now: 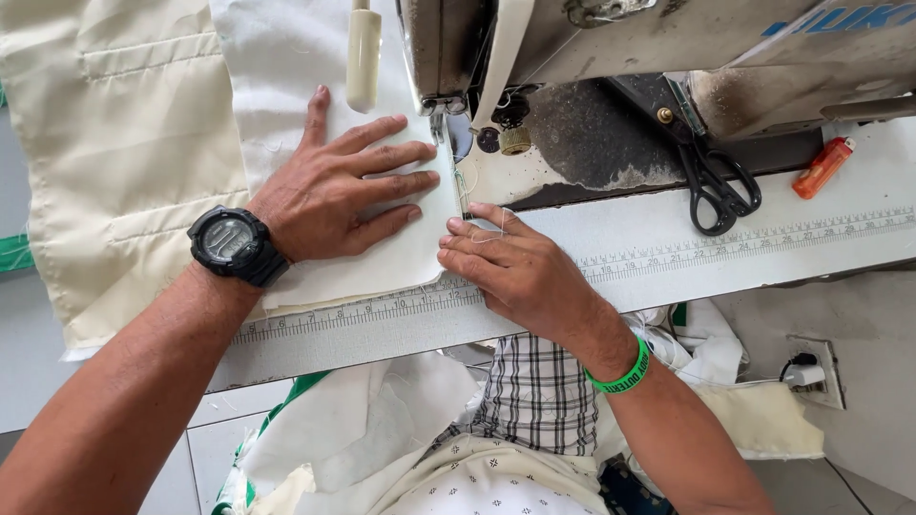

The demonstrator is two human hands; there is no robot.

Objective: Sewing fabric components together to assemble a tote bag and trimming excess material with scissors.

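— Nearest to you, what's down there?

— Checked fabric (536, 391) in my lap, with loose white and cream cloth scraps (353, 429) heaped beside it, below the counter (668, 248) edge.

— And starting from the left?

— Far left, a cream garment piece (124, 143) with stitched welts lies spread flat. Overlapping it is the white fabric panel (286, 57) I'm working on. My left hand (334, 195), black digital watch (232, 243) on the wrist, lies palm down on that panel, fingers (401, 153) spread and flat, tips pointing toward the needle (441, 129).

— Your right hand?

— My right hand (520, 267), green wristband (620, 374) on it, sits at the panel's right edge, just in front of the needle. Its fingers (468, 234) are held close together, tips pressing the fabric edge down onto the printed ruler strip (668, 250) along the counter front. I'm not gripping anything, only holding it flat.

— Beyond that?

— The sewing machine (668, 48) head hangs over the panel. Right of the needle, black scissors (716, 186) lie by the machine's base, and further right an orange lighter (822, 167). A wall socket (811, 372) with a plug sits low on the right.
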